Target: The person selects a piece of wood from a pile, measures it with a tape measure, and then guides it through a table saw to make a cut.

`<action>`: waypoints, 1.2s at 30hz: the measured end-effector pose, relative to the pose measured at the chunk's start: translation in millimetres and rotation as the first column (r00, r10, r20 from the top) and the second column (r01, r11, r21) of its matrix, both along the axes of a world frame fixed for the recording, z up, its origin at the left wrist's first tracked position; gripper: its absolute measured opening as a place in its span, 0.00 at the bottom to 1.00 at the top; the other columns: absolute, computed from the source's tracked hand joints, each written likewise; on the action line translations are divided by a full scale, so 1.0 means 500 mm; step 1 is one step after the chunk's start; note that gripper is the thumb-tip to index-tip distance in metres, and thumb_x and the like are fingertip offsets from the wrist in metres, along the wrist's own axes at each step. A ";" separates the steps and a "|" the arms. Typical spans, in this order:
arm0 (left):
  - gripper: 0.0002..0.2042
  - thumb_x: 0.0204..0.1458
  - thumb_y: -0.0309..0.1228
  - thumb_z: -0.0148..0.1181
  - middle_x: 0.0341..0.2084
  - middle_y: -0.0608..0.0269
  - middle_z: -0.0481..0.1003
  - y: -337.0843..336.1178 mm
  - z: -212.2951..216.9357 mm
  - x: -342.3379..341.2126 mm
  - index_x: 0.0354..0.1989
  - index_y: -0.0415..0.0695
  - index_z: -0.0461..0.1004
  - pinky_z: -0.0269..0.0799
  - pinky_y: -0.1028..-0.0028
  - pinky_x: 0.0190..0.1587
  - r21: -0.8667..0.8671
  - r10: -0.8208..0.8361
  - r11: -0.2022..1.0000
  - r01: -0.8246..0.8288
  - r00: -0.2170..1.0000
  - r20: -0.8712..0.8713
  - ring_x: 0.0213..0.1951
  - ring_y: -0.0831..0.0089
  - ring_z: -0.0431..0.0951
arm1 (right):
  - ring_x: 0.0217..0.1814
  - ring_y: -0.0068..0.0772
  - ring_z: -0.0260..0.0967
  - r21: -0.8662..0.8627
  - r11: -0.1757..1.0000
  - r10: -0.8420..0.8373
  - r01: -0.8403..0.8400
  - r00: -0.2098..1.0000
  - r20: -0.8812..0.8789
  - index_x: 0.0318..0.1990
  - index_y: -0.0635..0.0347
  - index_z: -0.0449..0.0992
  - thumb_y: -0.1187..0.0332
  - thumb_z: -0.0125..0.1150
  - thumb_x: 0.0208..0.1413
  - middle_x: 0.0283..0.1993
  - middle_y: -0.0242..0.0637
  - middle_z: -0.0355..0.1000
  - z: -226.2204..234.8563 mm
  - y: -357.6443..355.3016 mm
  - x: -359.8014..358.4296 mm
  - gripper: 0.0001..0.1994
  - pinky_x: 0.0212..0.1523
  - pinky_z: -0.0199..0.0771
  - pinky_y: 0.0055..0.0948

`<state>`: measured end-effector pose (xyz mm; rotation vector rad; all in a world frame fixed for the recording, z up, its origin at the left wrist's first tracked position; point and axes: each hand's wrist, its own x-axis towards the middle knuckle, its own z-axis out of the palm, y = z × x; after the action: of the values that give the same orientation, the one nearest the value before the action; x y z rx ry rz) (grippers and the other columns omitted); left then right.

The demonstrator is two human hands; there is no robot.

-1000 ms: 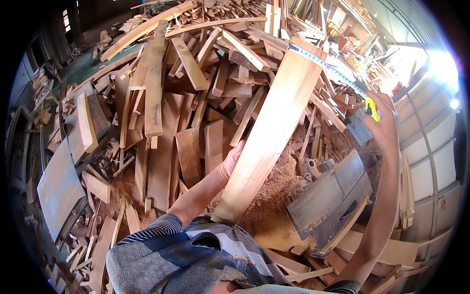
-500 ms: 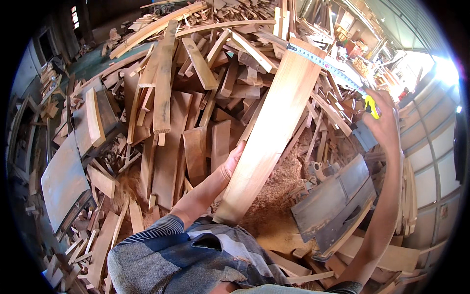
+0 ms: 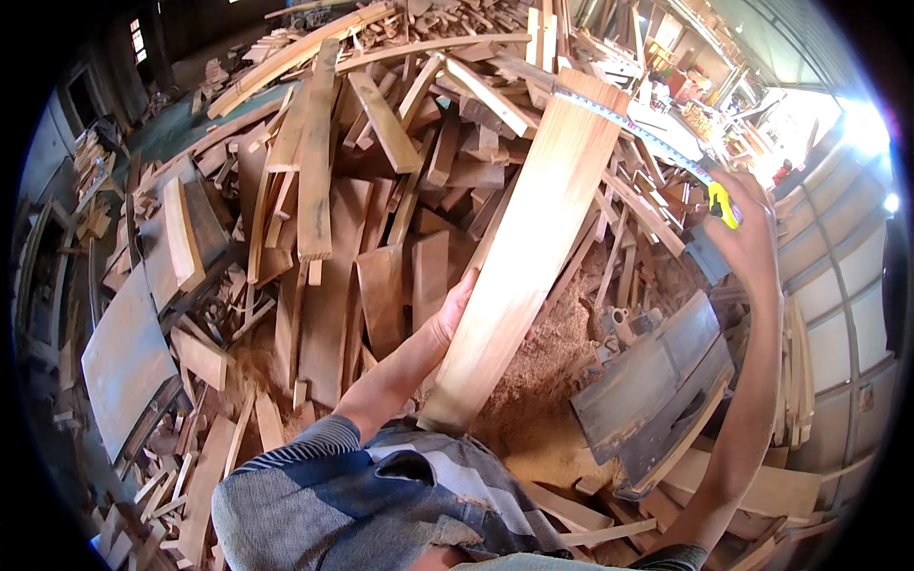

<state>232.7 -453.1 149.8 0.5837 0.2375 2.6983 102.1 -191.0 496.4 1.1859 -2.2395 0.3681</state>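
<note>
A long, pale wooden board slants up and away from my lap, its near end against my clothing. My left hand grips its left edge around the lower middle, with part of the fingers hidden beneath the wood. Out to the right, my right hand is closed around a tape measure with a yellow case. The white blade runs out leftward from the case and lies across the board near its far end. Its tip is at the board's left edge.
A big heap of offcuts and planks fills the space ahead. Sawdust lies beneath the board. Grey metal machine plates stand at the right, and another flat plate at the left. A panelled wall borders the right.
The tape blade has shifted slightly on the board's far end and now looks turned, with its face less visible. Both hands keep nearly the same places; the view has moved slightly.
</note>
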 end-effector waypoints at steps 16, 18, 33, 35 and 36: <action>0.47 0.55 0.73 0.47 0.58 0.39 0.74 -0.179 -0.355 -0.002 0.69 0.42 0.68 0.73 0.42 0.58 0.098 0.202 0.963 -0.252 0.911 0.359 0.56 0.38 0.76 | 0.54 0.54 0.70 0.287 0.906 -0.103 -0.311 0.495 0.863 0.53 0.67 0.78 0.80 0.61 0.39 0.51 0.50 0.72 -0.603 0.025 0.280 0.27 0.57 0.71 0.42; 0.50 0.51 0.74 0.52 0.61 0.41 0.72 -0.185 -0.400 0.010 0.71 0.43 0.65 0.71 0.44 0.60 0.023 0.257 0.957 -0.289 0.881 0.397 0.59 0.41 0.73 | 0.53 0.53 0.71 0.267 0.913 -0.124 -0.310 0.414 0.902 0.54 0.66 0.78 0.79 0.61 0.38 0.50 0.49 0.72 -0.630 0.026 0.293 0.28 0.57 0.72 0.41; 0.49 0.50 0.69 0.60 0.63 0.38 0.68 -0.183 -0.459 0.012 0.72 0.43 0.63 0.69 0.43 0.63 0.131 0.191 0.954 -0.268 0.887 0.421 0.60 0.42 0.71 | 0.50 0.54 0.71 0.210 0.889 -0.072 -0.406 0.328 0.942 0.52 0.67 0.79 0.80 0.62 0.34 0.47 0.49 0.73 -0.680 0.032 0.239 0.28 0.53 0.73 0.41; 0.49 0.50 0.69 0.61 0.64 0.40 0.67 -0.185 -0.459 0.014 0.71 0.42 0.64 0.69 0.45 0.64 0.126 0.174 0.963 -0.238 0.906 0.387 0.61 0.45 0.71 | 0.50 0.54 0.71 0.207 0.888 -0.073 -0.411 0.318 0.945 0.52 0.67 0.79 0.79 0.63 0.34 0.47 0.49 0.73 -0.688 0.033 0.238 0.28 0.53 0.73 0.41; 0.50 0.50 0.69 0.61 0.64 0.40 0.67 -0.185 -0.459 0.015 0.71 0.42 0.64 0.69 0.45 0.64 0.152 0.151 0.964 -0.220 0.916 0.371 0.60 0.45 0.71 | 0.50 0.55 0.71 0.209 0.886 -0.079 -0.414 0.309 0.948 0.52 0.67 0.79 0.79 0.63 0.34 0.47 0.49 0.73 -0.686 0.031 0.237 0.29 0.53 0.73 0.41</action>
<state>240.1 -545.7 -79.6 0.1136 -0.0690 2.9709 220.7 -175.5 153.6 1.7537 -3.3631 0.9060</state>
